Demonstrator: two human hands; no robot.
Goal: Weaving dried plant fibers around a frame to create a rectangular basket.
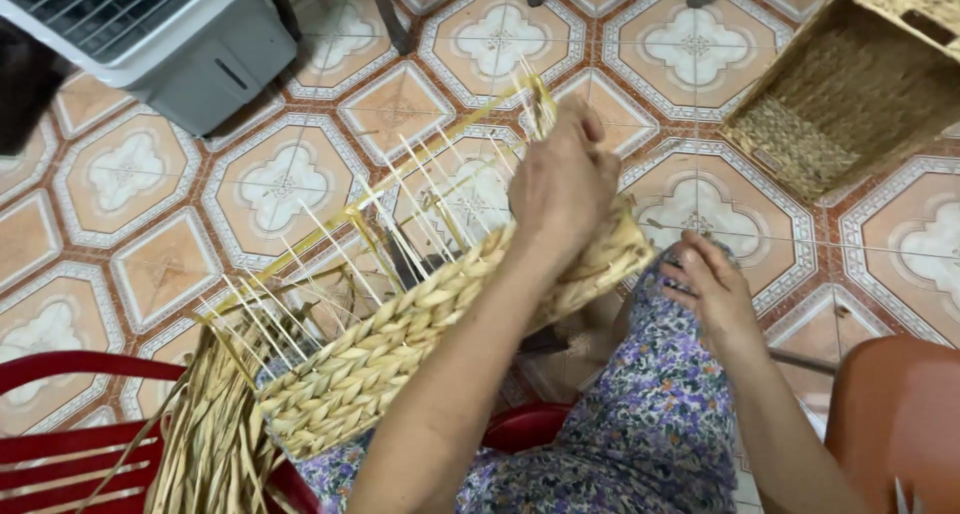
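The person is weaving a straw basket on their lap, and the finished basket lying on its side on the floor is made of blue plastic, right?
Not quite. The head view shows the finished basket on the tiled floor is woven tan straw, not blue plastic. The rest holds: the left hand grips the half-woven basket on the lap.

Rough, matt braided straw basket (440, 324) on thin pale stakes (420, 189); glossy patterned ceramic floor tiles (280, 184); smooth red plastic chair (70, 454).

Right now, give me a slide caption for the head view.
Left hand grips a half-woven straw basket on the lap; right hand rests beside it.
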